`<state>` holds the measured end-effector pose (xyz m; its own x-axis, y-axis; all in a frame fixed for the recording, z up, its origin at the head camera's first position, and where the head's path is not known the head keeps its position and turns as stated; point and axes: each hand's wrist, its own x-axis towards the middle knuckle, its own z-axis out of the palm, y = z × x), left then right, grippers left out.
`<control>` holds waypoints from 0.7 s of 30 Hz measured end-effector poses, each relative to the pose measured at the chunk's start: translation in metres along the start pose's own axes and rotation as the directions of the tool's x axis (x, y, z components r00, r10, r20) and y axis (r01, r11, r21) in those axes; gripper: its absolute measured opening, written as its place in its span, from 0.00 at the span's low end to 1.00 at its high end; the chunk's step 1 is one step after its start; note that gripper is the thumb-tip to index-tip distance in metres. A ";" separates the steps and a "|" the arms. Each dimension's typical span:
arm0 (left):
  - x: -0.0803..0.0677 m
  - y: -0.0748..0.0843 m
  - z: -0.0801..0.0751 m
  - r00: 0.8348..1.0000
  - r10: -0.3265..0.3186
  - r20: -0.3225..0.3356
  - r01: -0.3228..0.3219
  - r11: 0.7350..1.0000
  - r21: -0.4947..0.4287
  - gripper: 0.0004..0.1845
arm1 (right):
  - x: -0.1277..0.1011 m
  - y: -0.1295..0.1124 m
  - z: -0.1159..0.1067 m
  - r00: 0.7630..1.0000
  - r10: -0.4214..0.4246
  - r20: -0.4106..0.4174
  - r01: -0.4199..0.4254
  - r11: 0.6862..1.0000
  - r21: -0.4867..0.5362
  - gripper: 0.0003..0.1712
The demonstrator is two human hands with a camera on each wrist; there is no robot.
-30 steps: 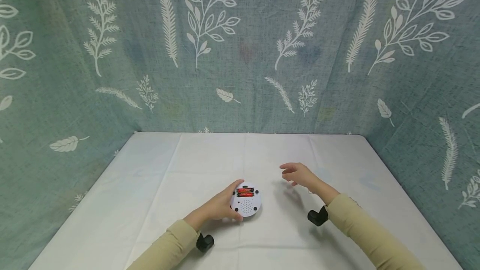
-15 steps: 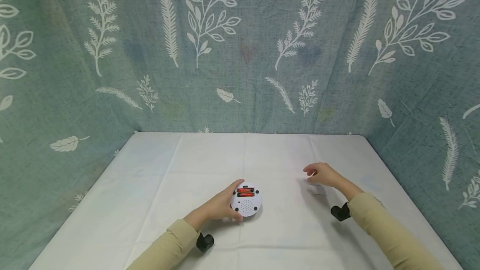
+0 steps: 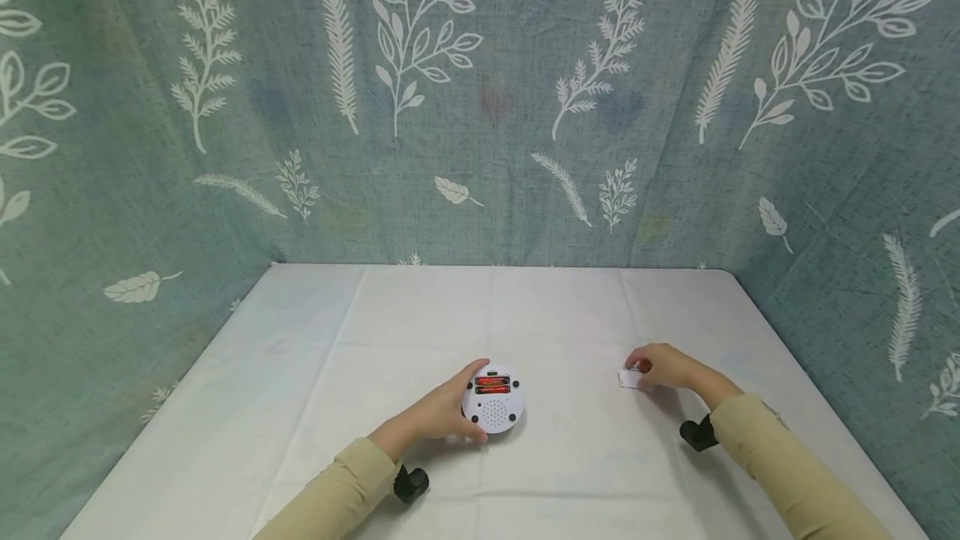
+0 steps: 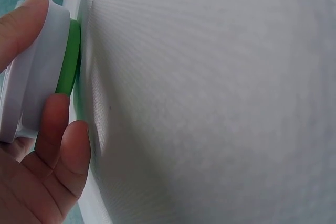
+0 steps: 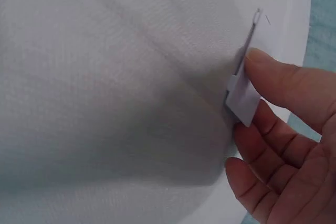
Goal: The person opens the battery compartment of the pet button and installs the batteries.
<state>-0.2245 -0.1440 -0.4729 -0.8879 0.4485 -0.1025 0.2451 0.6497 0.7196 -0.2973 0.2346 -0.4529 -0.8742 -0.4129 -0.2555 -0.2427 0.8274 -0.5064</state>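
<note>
A round white device (image 3: 492,401) lies bottom up on the table, its open compartment showing two red batteries (image 3: 492,385). My left hand (image 3: 441,411) grips its left side, thumb at the far edge. The left wrist view shows the device's white body (image 4: 31,72) with a green ring underneath, held between my thumb and fingers. To the right, my right hand (image 3: 663,367) pinches a small flat white cover (image 3: 628,379) at the table surface. In the right wrist view the thin cover (image 5: 244,90) stands on edge between my thumb and fingers.
The table (image 3: 420,315) is spread with a white cloth. A teal curtain with white leaf prints (image 3: 480,107) closes in the back and both sides. Beige sleeves cover both forearms, each with a black wrist camera mount (image 3: 410,483).
My right hand moved right and toward me, came down to the table and took hold of the small white cover. The left hand and device stayed in place.
</note>
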 end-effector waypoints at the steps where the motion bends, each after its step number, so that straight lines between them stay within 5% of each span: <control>1: 0.000 0.000 0.000 1.000 0.002 -0.001 -0.002 1.000 0.002 0.60 | 0.000 0.001 0.000 1.000 -0.005 -0.005 0.005 1.000 0.002 0.16; 21: 0.000 0.000 0.000 1.000 -0.008 0.001 0.008 1.000 -0.002 0.60 | 0.001 0.003 -0.002 0.999 -0.039 -0.038 0.043 0.993 0.107 0.10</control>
<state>-0.2243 -0.1441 -0.4733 -0.8894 0.4439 -0.1093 0.2371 0.6524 0.7199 -0.2999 0.2375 -0.4525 -0.8796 -0.4297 -0.2041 -0.2334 0.7637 -0.6019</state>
